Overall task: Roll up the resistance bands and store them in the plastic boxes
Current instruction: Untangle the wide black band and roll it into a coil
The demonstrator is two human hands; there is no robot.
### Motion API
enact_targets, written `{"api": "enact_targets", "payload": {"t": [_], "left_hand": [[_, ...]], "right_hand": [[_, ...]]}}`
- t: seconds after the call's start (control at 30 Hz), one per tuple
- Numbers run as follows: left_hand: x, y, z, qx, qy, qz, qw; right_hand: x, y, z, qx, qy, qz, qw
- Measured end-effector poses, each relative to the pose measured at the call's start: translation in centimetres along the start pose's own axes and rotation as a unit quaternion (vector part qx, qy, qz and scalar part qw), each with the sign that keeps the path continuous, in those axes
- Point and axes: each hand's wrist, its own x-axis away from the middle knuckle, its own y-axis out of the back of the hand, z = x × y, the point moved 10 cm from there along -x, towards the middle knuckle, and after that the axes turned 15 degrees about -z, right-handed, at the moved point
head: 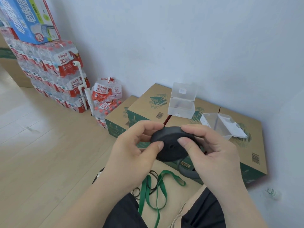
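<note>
Both hands hold a black resistance band wound into a tight flat coil (171, 143) above the cardboard boxes. My left hand (131, 155) pinches its left edge with thumb and fingers. My right hand (212, 155) grips its right side, thumb on the face of the coil. A loose end of the black band (189, 173) hangs below the coil. A green band (154, 186) lies unrolled on the floor between my knees, beside thin black loops (152, 176). One clear plastic box (181, 104) stands open on the cartons; a second open box (220, 125) lies to its right.
Brown cardboard cartons (246, 145) sit along the white wall in front of me. Stacked packs of water bottles (54, 71) and a white pipe (83, 89) stand at the left. Pale wood floor (41, 145) spreads to the left. A small bottle (271, 192) lies at right.
</note>
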Motion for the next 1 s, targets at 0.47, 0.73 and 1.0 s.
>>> {"api": "enact_targets", "payload": {"t": [0.47,0.73,1.0], "left_hand": [[1.1,-0.9,2.9,0.034,0.071,0.004,0.997],[0.6,-2.1,-0.5,-0.129,-0.079,0.075,0.986],[-0.3,-0.5,0.4,-0.023,-0.001,0.033,0.999]], "right_hand": [[0.0,0.6,-1.1,-0.095,-0.071,-0.037,0.992],[0.2,-0.5,-0.4,-0.009,0.003,0.016,1.000],[-0.8,0.8,-0.9,-0.036,-0.075,0.006,0.997]]}}
